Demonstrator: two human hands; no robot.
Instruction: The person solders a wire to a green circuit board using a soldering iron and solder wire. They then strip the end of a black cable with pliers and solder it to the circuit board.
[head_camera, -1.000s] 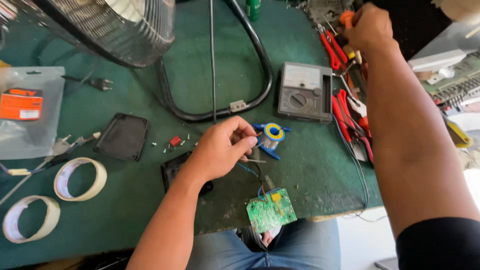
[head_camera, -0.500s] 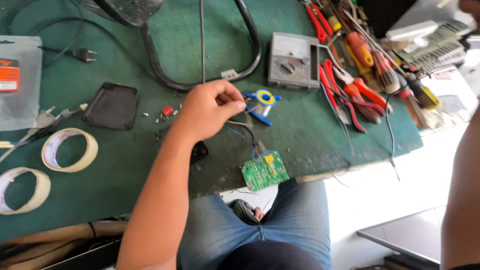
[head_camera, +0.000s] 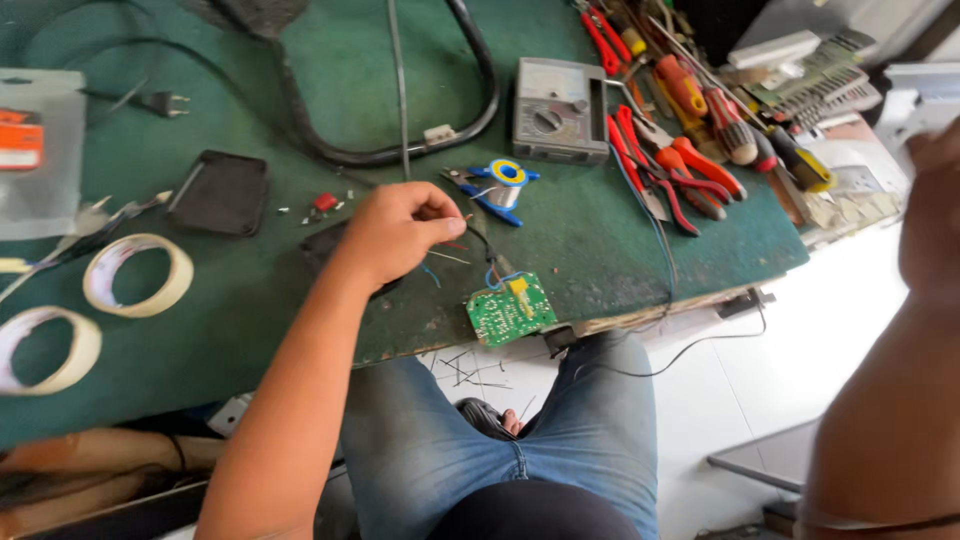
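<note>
Leftmost, two tape rolls (head_camera: 138, 274) lie on the green tabletop (head_camera: 620, 240). Centre, the left hand (head_camera: 400, 232) pinches thin, limp wires (head_camera: 480, 245) leading to a light, fragile circuit board (head_camera: 511, 311) at the edge, best held by its rim. Whether the blurred right hand (head_camera: 930, 215) is clenched cannot be told.

Small green circuit board (head_camera: 511, 315) flat at table edge, wires attached

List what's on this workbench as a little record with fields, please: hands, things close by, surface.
Left hand: left hand pinching thin wires that run to a green circuit board
Right hand: right hand raised at the frame's right edge, blurred, grip unclear
Close by: blue solder spool, grey multimeter, red-handled pliers
Left side: two tape rolls
Surface: green mat
</note>
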